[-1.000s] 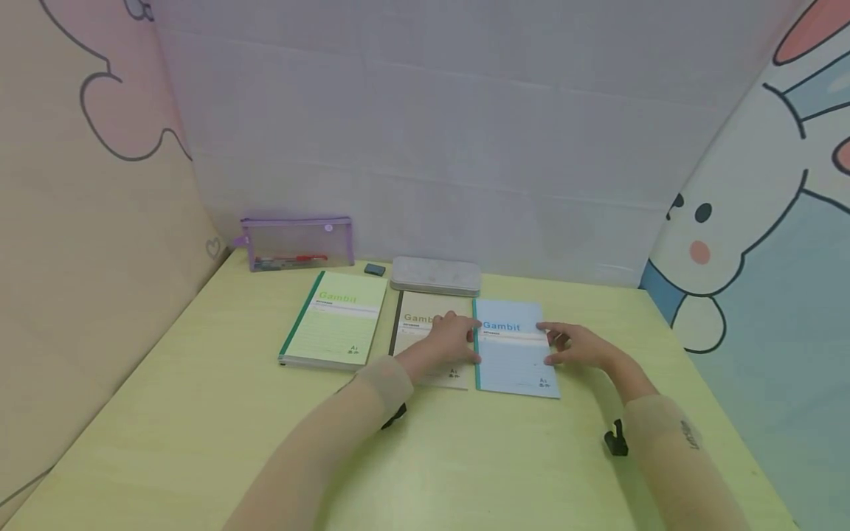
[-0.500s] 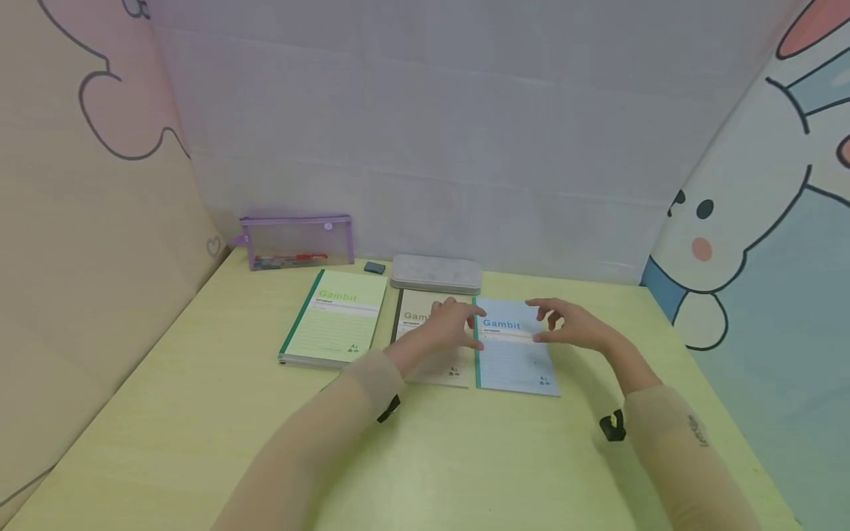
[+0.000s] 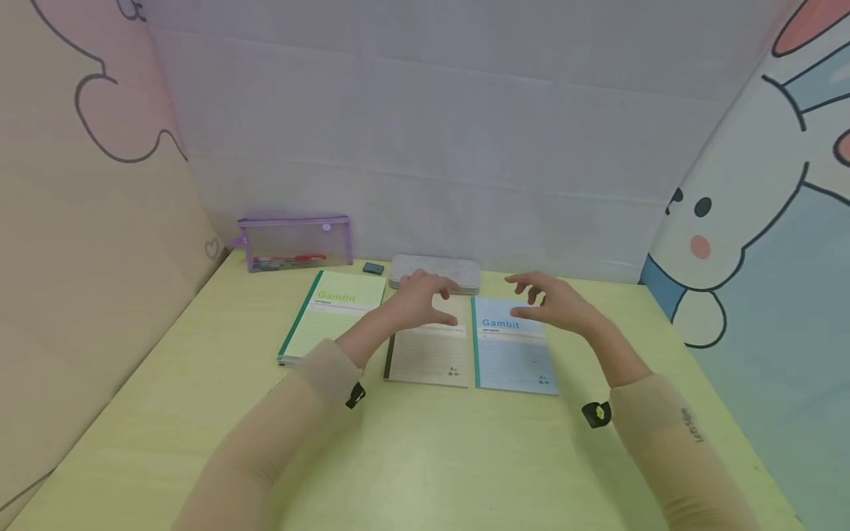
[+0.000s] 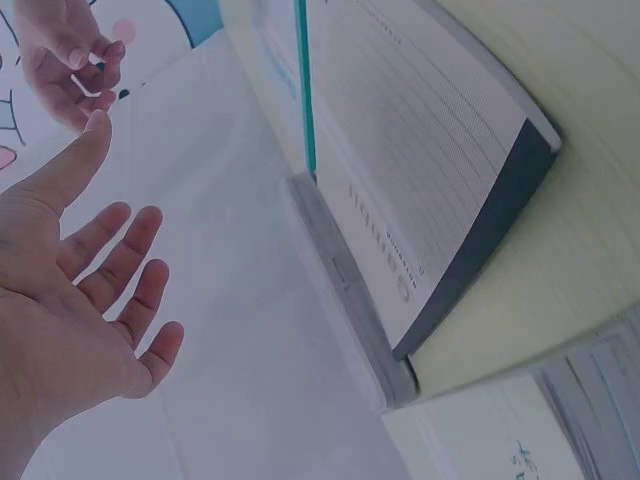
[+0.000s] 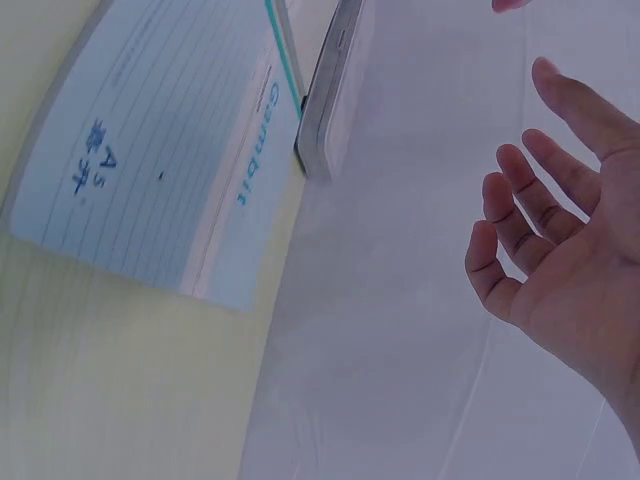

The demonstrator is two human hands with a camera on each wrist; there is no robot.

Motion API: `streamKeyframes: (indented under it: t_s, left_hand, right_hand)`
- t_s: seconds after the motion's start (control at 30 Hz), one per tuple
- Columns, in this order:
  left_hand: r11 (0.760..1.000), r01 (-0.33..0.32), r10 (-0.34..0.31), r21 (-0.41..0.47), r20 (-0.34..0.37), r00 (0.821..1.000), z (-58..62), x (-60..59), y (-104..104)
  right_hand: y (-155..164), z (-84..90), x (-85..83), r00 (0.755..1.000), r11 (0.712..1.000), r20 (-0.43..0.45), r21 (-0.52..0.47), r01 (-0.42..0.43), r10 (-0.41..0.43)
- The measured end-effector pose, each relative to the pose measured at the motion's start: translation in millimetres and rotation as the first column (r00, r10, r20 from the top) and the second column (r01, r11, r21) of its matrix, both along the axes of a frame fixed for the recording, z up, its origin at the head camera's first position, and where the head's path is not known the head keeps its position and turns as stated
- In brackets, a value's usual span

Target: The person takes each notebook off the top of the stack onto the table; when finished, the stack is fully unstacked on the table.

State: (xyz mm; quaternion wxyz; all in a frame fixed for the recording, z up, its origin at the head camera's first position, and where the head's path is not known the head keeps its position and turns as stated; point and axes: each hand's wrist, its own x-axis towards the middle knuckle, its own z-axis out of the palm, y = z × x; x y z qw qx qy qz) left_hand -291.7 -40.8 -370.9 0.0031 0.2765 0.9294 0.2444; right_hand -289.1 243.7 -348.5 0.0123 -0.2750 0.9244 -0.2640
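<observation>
Head view high, looking down the desk, wrist views low and close, all sharing the grey case (image 3: 434,272).

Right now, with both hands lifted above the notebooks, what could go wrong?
The left hand hangs open close to the grey case; a careless reach may push it against the wall. The beige notebook and blue notebook lie edge to edge, so nudging one could shift the other.

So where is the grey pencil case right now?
In the head view the grey pencil case lies at the back of the table against the wall, just behind the beige notebook and blue notebook, with the left hand above its front edge.
</observation>
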Motion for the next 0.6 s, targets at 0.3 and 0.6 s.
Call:
streamKeyframes:
  t_s: [0.3, 0.6]
  left_hand:
    - [0.996, -0.012, 0.012, 0.094, -0.008, 1.0, 19.9, 4.8, -42.5]
    - [0.996, -0.018, 0.026, 0.087, -0.091, 0.996, 19.4, 6.6, -83.3]
  right_hand:
    - [-40.0, 13.3, 10.8, 0.997, 0.995, -0.08, -0.1, 0.006, -0.014]
    - [-86.2, 11.4, 17.1, 0.994, 0.986, -0.101, -0.166, 0.033, -0.05]
